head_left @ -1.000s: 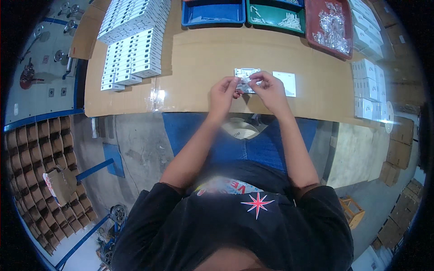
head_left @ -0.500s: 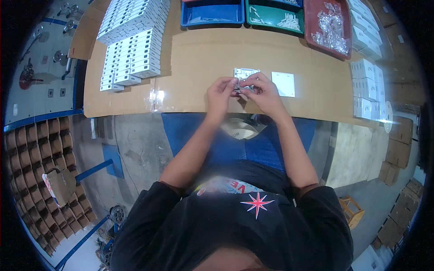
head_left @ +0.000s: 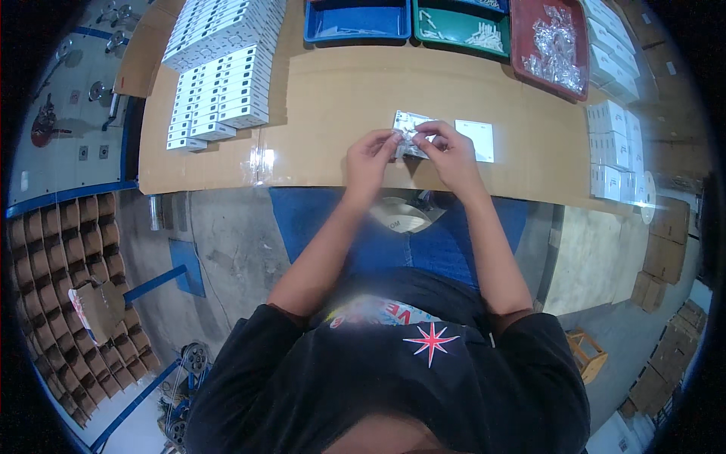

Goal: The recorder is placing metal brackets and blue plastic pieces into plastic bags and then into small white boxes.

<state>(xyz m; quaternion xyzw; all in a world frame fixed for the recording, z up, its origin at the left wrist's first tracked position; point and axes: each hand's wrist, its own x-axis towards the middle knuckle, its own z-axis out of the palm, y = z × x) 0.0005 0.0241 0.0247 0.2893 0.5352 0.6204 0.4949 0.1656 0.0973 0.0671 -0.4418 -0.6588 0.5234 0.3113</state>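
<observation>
Over the near part of the table, both my hands are closed at the fingertips around a small, clear and whitish piece [head_left: 406,134], which looks like a plastic packet; its kind is too small to make out. My left hand [head_left: 368,160] pinches its left side between thumb and fingers. From the right, my right hand [head_left: 454,157] grips it with thumb and bent forefinger. Just beneath and behind the fingers lies an open white box [head_left: 403,118] with small pale contents, partly hidden. Beside my right hand lies a flat white box or lid [head_left: 476,141].
Stacked white boxes [head_left: 227,94] stand at the left of the cardboard-covered table [head_left: 325,98], with more white boxes [head_left: 611,144] at the right. Along the back sit a blue tray [head_left: 358,38], a green tray [head_left: 446,41] with white plugs, and a red tray [head_left: 522,72] of clear packets.
My fingertips have drawn closer together and slightly up over the open white box. The right fingers have curled in more. The flat white piece on the right stays put.
</observation>
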